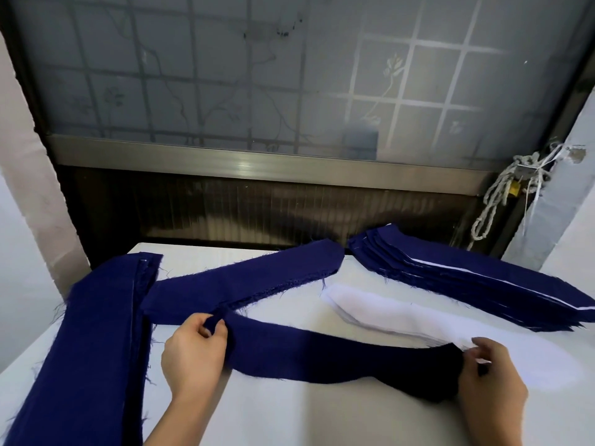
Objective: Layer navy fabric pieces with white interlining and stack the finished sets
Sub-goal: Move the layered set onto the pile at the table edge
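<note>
Head view has both hands working near the front edge of the bench (pixel 289 413); the left hand (pixel 193 352) pinches the left end of a navy strip (pixel 322 352) between thumb and curled fingers; the right hand (pixel 492 381) has its fingers curled round the strip's right end, which is bunched and in shadow; whether it has also caught a white sheet underneath I cannot tell. The strip runs across the bench between the two hands in a shallow sagging curve; its right end overlaps the near side of the white interlining pile (pixel 386 310). That pile lies toward the right edge, just in front of the finished stack (pixel 467 278), which fans out from the far right corner with slivers of white between its navy layers. A navy supply pile (pixel 96 333) runs down the left edge; a navy bundle (pixel 244 281) slants across the middle toward the far edge.

I judge the step in hand to be laying this strip onto interlining. To do it well I would draw the strip just taut enough to lose the sag; match one end to the white first; then lower the rest along the curve so the edges agree. The frayed threads could drag a light white sheet askew, so I would set the strip down rather than slide it.
</note>
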A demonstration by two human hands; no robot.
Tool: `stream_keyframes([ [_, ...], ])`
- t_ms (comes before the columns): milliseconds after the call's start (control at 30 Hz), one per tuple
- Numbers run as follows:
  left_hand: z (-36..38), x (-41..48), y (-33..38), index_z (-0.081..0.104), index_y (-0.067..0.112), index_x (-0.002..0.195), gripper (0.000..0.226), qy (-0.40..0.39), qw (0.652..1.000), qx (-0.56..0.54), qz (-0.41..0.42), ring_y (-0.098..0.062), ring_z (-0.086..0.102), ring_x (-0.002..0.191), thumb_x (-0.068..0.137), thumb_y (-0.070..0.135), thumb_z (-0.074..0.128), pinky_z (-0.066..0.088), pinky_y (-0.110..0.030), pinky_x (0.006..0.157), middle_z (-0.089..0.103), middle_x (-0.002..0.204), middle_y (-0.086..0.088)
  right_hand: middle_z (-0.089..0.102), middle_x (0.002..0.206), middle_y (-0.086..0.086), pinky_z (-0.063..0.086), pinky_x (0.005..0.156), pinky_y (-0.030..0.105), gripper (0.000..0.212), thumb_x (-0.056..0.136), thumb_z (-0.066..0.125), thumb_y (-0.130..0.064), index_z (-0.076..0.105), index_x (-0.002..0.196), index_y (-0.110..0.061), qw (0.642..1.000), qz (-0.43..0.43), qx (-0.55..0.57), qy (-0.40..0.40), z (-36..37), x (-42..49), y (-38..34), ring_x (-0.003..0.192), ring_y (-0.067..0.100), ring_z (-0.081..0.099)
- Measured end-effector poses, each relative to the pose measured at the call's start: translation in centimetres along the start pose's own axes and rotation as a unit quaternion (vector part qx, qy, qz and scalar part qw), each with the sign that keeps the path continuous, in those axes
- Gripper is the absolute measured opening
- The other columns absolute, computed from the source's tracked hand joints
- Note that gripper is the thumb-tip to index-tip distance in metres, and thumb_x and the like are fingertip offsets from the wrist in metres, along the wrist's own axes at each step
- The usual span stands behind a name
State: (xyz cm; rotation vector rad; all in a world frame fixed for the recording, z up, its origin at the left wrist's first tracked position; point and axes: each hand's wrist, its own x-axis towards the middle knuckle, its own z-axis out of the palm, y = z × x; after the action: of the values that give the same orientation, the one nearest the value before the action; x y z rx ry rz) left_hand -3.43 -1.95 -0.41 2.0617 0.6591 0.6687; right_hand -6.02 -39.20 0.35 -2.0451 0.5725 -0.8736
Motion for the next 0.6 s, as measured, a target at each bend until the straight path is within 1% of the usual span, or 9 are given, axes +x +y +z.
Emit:
stream_keyframes([
  [33,0.0,-0.1,0.1,0.063,0.023,0.082,0.008,-0.007,1.0,0.017,0.002,-0.015,0.056,0.06,0.087,0.023,0.07,0.038,-0.029,0.053,0.058,0.062,0.005,0.066,0.096,0.016,0.042,0.087,0.04,0.021,0.09,0.055,0.001,0.059,0.105,-0.012,1.0,0.008,-0.017,-0.007,0.0,0.2,0.1,0.081,0.032,0.061],
  [100,-0.1,-0.2,0.2,0.065,0.023,0.084,0.006,-0.015,0.999,0.033,0.006,-0.014,0.055,0.061,0.086,0.022,0.07,0.038,-0.029,0.053,0.058,0.062,0.006,0.066,0.096,0.017,0.041,0.089,0.042,0.017,0.09,0.055,0.002,0.062,0.102,-0.008,0.999,0.024,-0.031,-0.012,0.1,0.5,0.5,0.081,0.032,0.058],
  [167,-0.2,-0.3,0.2,0.065,0.025,0.083,0.008,-0.014,1.0,0.024,0.005,-0.011,0.055,0.062,0.086,0.021,0.07,0.039,-0.029,0.055,0.059,0.066,0.007,0.066,0.095,0.016,0.041,0.09,0.041,0.017,0.09,0.054,0.001,0.064,0.097,-0.01,0.999,0.046,-0.022,-0.008,0.0,0.7,0.8,0.081,0.031,0.056],
  [267,-0.1,-0.5,0.2,0.062,0.026,0.083,0.011,-0.007,1.0,-0.002,0.012,-0.005,0.054,0.066,0.088,0.02,0.07,0.037,-0.028,0.056,0.061,0.076,0.01,0.066,0.092,0.014,0.04,0.092,0.039,0.015,0.092,0.053,-0.005,0.064,0.092,-0.016,0.996,0.084,0.001,0.024,-0.1,1.1,1.4,0.082,0.03,0.055],
  [300,-0.1,-0.6,0.2,0.061,0.026,0.084,0.011,-0.007,1.0,-0.008,0.014,-0.006,0.054,0.067,0.089,0.021,0.07,0.038,-0.029,0.057,0.061,0.077,0.012,0.066,0.091,0.014,0.04,0.091,0.038,0.015,0.092,0.053,-0.006,0.064,0.091,-0.016,0.996,0.089,0.005,0.03,-0.1,1.2,1.5,0.081,0.03,0.055],
  [400,-0.2,-0.6,0.2,0.061,0.026,0.089,0.008,-0.015,1.0,-0.002,0.013,-0.015,0.059,0.069,0.09,0.023,0.068,0.043,-0.032,0.063,0.062,0.077,0.015,0.066,0.092,0.016,0.041,0.092,0.04,0.015,0.091,0.053,-0.005,0.064,0.09,-0.015,0.996,0.089,-0.007,0.018,0.0,1.3,1.8,0.081,0.031,0.056],
  [533,-0.1,-0.7,0.4,0.061,0.026,0.089,0.011,-0.02,0.998,0.039,0.038,-0.012,0.056,0.065,0.088,0.019,0.068,0.039,-0.03,0.058,0.06,0.073,0.011,0.067,0.096,0.017,0.041,0.094,0.043,0.018,0.089,0.053,-0.001,0.065,0.092,-0.014,0.997,0.08,-0.022,-0.01,0.1,1.5,2.0,0.089,0.034,0.057],
  [600,-0.2,-0.7,0.4,0.061,0.023,0.095,0.015,-0.02,0.997,0.049,0.052,-0.015,0.056,0.07,0.086,0.015,0.07,0.039,-0.031,0.059,0.058,0.079,0.008,0.066,0.101,0.017,0.04,0.096,0.043,0.023,0.087,0.052,0.003,0.066,0.094,-0.013,0.997,0.076,-0.022,-0.02,0.1,1.4,2.0,0.094,0.035,0.057],
])
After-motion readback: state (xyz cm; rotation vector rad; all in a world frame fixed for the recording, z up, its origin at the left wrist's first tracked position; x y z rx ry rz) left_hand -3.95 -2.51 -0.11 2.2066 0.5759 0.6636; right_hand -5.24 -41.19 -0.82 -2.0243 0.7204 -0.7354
